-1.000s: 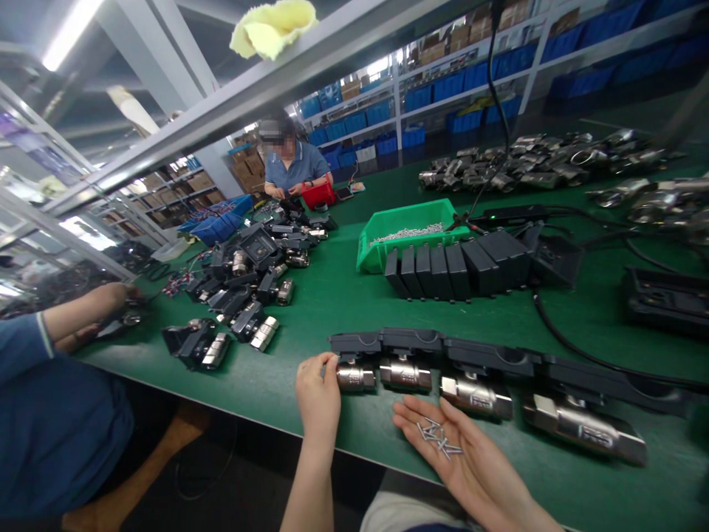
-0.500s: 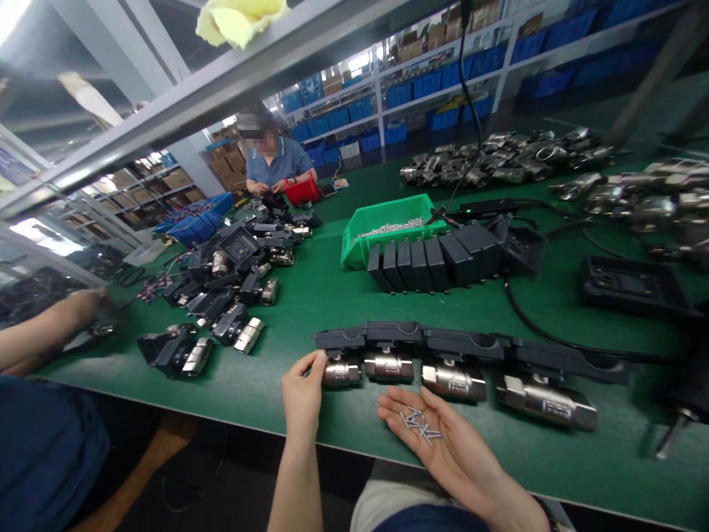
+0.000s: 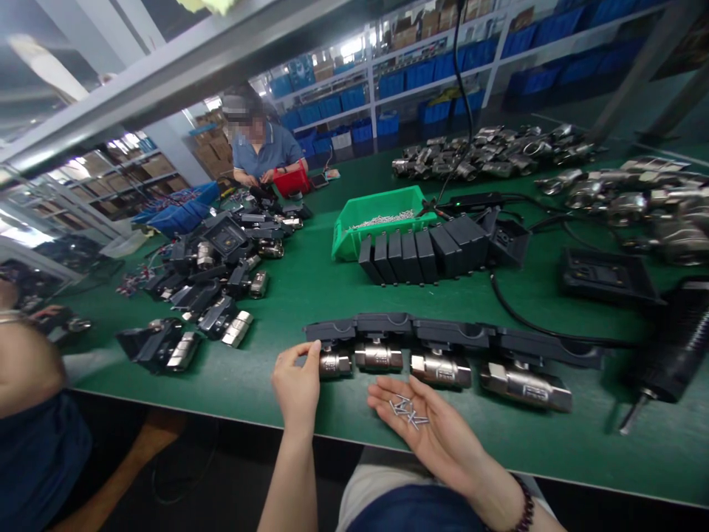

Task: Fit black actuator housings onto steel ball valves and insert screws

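Observation:
My right hand (image 3: 437, 436) lies palm up in front of the row of valves, cupping several small silver screws (image 3: 408, 411). At the row's left end, my left hand (image 3: 298, 377) is closed, thumb and fingers together, beside the leftmost ball valve (image 3: 335, 364) and its dark grey housing (image 3: 331, 330). Whatever is between those fingertips is hidden. Further right stand more metal ball valves, a second one (image 3: 378, 356), a third (image 3: 440, 369) and the large right one (image 3: 525, 387), each joined to a dark grey housing.
Behind the row are a green bin (image 3: 382, 210) of screws and several upright grey covers (image 3: 424, 255). A black electric screwdriver (image 3: 673, 340) lies right. Assembled valves (image 3: 221, 251) are heaped left, bare valves (image 3: 487, 155) at the back. One co-worker (image 3: 263, 151) sits opposite, another (image 3: 33, 414) at left.
The camera view has shifted a little to the right, showing more of the electric screwdriver. Both hands keep about the same places at the valves. The left co-worker's arm has drawn back.

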`<state>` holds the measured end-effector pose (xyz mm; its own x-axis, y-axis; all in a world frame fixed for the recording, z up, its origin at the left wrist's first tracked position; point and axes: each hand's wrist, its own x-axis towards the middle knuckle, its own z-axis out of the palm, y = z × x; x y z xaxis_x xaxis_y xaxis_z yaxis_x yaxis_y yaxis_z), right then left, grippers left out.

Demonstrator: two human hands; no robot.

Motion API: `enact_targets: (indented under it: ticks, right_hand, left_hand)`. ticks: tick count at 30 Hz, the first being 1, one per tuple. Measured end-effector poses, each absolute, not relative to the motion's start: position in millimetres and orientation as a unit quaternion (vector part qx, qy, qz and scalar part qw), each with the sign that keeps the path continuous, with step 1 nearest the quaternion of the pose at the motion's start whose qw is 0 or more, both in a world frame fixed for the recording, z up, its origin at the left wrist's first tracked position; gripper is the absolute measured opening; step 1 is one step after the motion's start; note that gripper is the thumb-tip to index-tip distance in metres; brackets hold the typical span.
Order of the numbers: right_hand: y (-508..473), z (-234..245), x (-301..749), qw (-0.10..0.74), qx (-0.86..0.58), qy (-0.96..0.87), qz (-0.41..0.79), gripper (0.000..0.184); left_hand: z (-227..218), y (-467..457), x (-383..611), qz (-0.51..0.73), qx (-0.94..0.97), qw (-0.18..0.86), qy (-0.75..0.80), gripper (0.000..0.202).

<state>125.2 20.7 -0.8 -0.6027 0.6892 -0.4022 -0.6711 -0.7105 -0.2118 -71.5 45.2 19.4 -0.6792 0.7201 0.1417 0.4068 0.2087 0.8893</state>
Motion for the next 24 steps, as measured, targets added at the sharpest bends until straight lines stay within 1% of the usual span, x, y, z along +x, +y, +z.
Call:
enact_targets:
  ticks: [3, 5, 9, 12, 14, 17, 20, 22, 24]
  right_hand:
    - [19.6, -1.7, 126.5, 0.377, -0.231, -0.022, 0.897, 0.046]
    - [19.5, -2.4, 127.1, 0.376, -0.228, -0.018, 0.898, 0.046]
    - [20.7, -2.7, 126.9, 0.374, -0.223, -0.014, 0.9, 0.046]
    - [21.0, -2.6, 126.0, 0.374, -0.222, -0.011, 0.9, 0.046]
    - [20.5, -2.8, 125.8, 0.375, -0.221, -0.013, 0.9, 0.046]
    - [19.2, -3.6, 126.1, 0.382, -0.212, -0.012, 0.899, 0.046]
    - [18.4, -4.6, 126.2, 0.388, -0.19, -0.009, 0.902, 0.047]
    - [18.7, -5.3, 125.9, 0.398, -0.171, -0.013, 0.901, 0.045]
    - [19.3, -6.0, 125.6, 0.405, -0.157, -0.02, 0.901, 0.041]
  left_hand:
    - [18.8, 43.6, -69.4, 0.505, 0.377, 0.141, 0.764, 0.027]
    - [15.7, 46.1, -73.6, 0.499, 0.383, 0.168, 0.759, 0.031]
    - [10.9, 55.2, -89.9, 0.482, 0.408, 0.253, 0.733, 0.044]
    - [14.0, 58.8, -96.9, 0.465, 0.431, 0.272, 0.724, 0.043]
    - [19.1, 56.5, -94.4, 0.456, 0.446, 0.251, 0.729, 0.037]
    - [27.3, 42.9, -77.3, 0.462, 0.46, 0.168, 0.739, 0.024]
    - [31.1, 19.9, -48.4, 0.458, 0.522, 0.105, 0.711, 0.018]
    - [31.3, 5.2, -28.5, 0.405, 0.62, 0.108, 0.664, 0.009]
    - [31.6, -4.5, -12.8, 0.327, 0.697, 0.112, 0.628, 0.013]
